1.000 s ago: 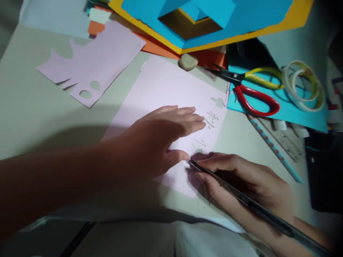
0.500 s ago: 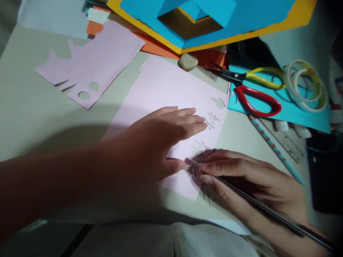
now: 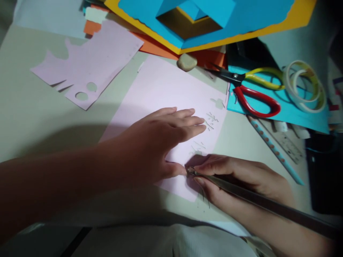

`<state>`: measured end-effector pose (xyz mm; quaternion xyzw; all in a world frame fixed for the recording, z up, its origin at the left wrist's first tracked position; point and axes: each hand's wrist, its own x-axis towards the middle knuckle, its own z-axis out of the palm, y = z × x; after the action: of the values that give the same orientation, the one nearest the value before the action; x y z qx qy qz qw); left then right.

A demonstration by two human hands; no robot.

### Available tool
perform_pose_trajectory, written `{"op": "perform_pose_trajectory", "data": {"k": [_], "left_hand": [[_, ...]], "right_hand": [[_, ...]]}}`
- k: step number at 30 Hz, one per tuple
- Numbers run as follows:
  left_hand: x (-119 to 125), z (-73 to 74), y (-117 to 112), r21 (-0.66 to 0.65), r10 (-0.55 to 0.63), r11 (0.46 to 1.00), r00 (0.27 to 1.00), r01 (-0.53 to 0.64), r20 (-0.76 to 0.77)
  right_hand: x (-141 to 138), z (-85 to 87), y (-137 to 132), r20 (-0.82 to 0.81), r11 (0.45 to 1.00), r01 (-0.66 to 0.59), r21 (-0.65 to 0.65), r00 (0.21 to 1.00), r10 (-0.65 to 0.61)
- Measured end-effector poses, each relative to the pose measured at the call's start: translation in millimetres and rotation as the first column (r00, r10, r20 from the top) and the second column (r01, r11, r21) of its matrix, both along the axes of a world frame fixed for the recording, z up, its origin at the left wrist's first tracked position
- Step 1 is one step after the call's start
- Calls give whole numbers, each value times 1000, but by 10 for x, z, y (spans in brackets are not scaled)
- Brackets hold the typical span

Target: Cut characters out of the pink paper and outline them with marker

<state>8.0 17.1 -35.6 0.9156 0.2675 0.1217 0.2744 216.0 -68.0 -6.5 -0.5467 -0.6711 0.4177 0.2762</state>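
Pink paper sheet (image 3: pixel 163 85), one, matte and flat on the beige table (image 3: pixel 32 117), small cut slits (image 3: pixel 210 119) near its right edge, too fine to count. Left hand (image 3: pixel 158 142) lies on the sheet, palm down, fingers spread flat, gripping nothing. Right hand (image 3: pixel 241 176) is at the sheet's near right corner, fingers closed around one slim dark tool (image 3: pixel 257 200), long and thin; its tip sits on the sheet just beside the left thumb. Left of the sheet: one second pink piece (image 3: pixel 91 60), jagged edge, two round holes. At the sheet's far edge: one smooth grey eraser-like lump (image 3: pixel 187 61). Beyond that, a stack of blue, yellow and orange paper (image 3: pixel 254 14), blue part folded up. Right of the sheet: one blue sheet (image 3: pixel 294 114) bearing one pair of scissors (image 3: pixel 249 89), one yellow handle, one red, plus two tape rolls (image 3: pixel 305 85), glossy rings overlapping. Near side of the blue sheet: one turquoise dotted pencil (image 3: pixel 273 148) and one clear ruler (image 3: pixel 288 142) beside it.
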Motion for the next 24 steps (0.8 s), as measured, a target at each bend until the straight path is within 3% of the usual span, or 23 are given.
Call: {"op": "perform_pose_trajectory", "data": {"k": [5,18,24], "left_hand": [[-9,-12,27,-4,-23,1000,1000,23,4],[-11,-11,34,8,-28,1000,1000,28,3],[-4,-22,34,16,-31,999,1000,31,-3]], "right_hand": [[-15,72,37,61,991,16,-132,998,-8],[-1,26,20,20,998,-14,-56,1000,15],[-3,47,7,72,995,28,-100,997,-21]]}}
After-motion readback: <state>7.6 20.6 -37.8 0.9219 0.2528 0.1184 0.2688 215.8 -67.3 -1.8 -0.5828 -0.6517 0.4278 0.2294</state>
